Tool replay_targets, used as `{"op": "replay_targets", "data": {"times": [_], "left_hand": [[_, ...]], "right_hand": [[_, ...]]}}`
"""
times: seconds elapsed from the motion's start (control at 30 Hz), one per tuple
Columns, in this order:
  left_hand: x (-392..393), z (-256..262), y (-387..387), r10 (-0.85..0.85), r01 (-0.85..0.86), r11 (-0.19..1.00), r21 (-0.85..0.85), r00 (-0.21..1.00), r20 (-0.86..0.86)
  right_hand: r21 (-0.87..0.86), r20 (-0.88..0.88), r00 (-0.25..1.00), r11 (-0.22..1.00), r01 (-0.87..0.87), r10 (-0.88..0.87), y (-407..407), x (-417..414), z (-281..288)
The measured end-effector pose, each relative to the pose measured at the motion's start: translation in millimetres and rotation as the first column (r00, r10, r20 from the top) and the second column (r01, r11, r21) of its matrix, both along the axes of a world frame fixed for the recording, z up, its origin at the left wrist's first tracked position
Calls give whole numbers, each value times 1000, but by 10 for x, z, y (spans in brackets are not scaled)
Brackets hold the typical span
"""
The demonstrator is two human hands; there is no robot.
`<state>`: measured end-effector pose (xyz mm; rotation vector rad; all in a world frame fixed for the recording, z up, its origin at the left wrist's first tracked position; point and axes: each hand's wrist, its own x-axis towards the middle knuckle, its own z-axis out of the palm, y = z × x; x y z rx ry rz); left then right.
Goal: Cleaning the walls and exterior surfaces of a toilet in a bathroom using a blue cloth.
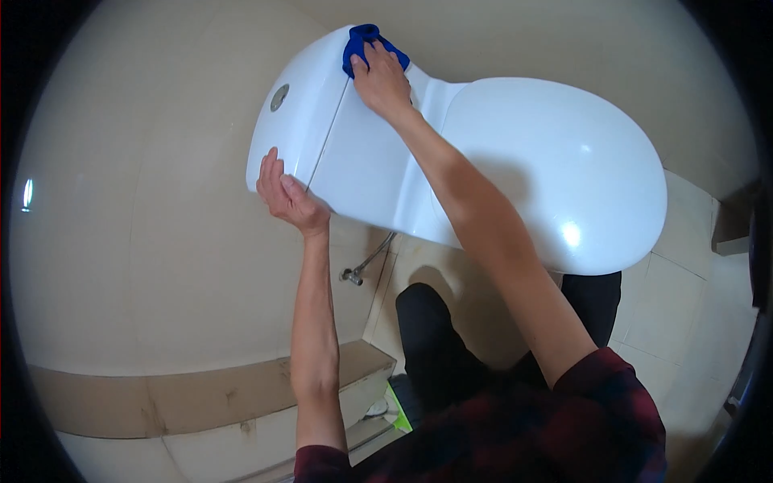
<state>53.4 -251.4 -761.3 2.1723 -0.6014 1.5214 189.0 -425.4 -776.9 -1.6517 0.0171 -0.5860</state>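
A white ceramic toilet with its lid down lies before me. My right hand presses a crumpled blue cloth against the far end of the cistern, over the seam beneath the cistern lid. At the near end of the cistern, my left hand rests against the edge of the cistern lid, fingers slightly spread and holding nothing. A round metal flush button is set in the cistern lid, beyond my left hand.
A metal water valve with a braided hose sits on the wall below the cistern. A brown-topped ledge runs along the wall at lower left. A black and green object lies beside my leg. Pale tiles cover the floor.
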Motion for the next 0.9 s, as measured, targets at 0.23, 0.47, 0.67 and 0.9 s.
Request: {"op": "replay_targets", "data": {"times": [0.23, 0.47, 0.67, 0.9], "left_hand": [[-63, 86, 114, 58, -59, 997, 42, 998, 14], [-163, 149, 91, -116, 88, 988, -128, 967, -229], [-219, 217, 105, -101, 82, 992, -91, 968, -230], [-232, 213, 201, -138, 125, 989, -74, 969, -204]], "right_hand": [[-82, 204, 979, 995, 48, -31, 656, -1692, -48], [-235, 309, 951, 969, 70, 6, 627, -1971, -261], [-192, 127, 983, 969, 156, -133, 377, -1513, -60], [-338, 359, 933, 930, 145, -15, 513, -1833, -288]]}}
